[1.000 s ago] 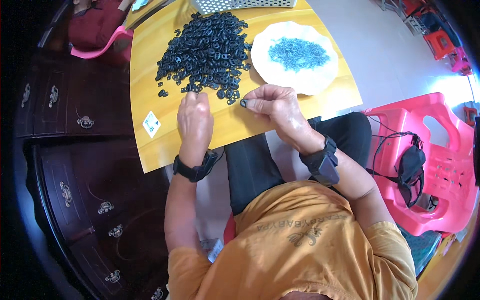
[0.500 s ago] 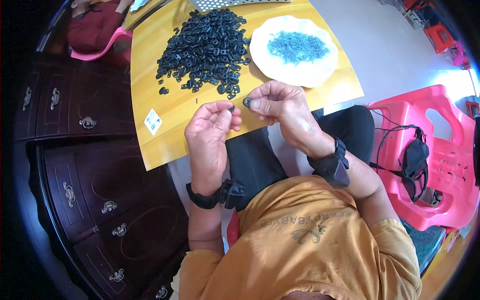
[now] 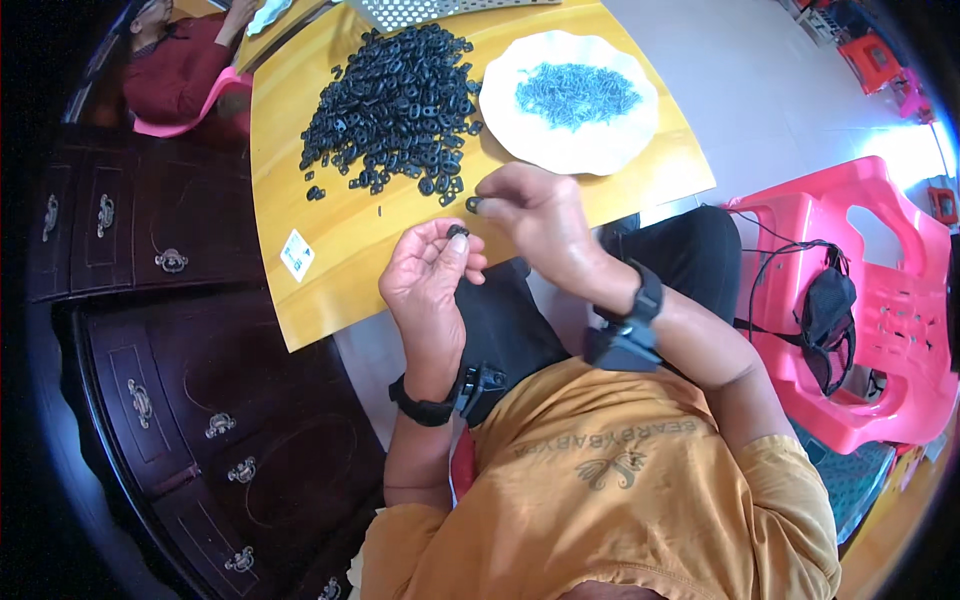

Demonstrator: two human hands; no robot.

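Observation:
My left hand (image 3: 432, 275) is closed in a pinch, holding a small black plastic piece (image 3: 457, 230) between thumb and fingertips. Just to its right and a little farther away, my right hand (image 3: 540, 222) pinches a small black oval piece with a hole (image 3: 473, 204). The two pieces are close but apart, above the table's near edge. Beyond my hands lies a big heap of similar black oval pieces with holes (image 3: 395, 110). To the heap's right stands a white plate with a wavy rim (image 3: 570, 160), bearing many thin dark bluish metal pins or screws (image 3: 578, 95).
On the yellow wooden table (image 3: 340, 290) are a white label (image 3: 297, 255) and a perforated grey basket (image 3: 420, 10). Dark drawers (image 3: 170, 210) stand left; a pink chair (image 3: 880, 330) with black straps stands right. A person in dark red (image 3: 175, 70) sits far left.
My left hand has turned, showing more of its black piece, and dropped slightly. My right hand has shifted left with its oval piece, over the left hand. The whole view has shifted slightly.

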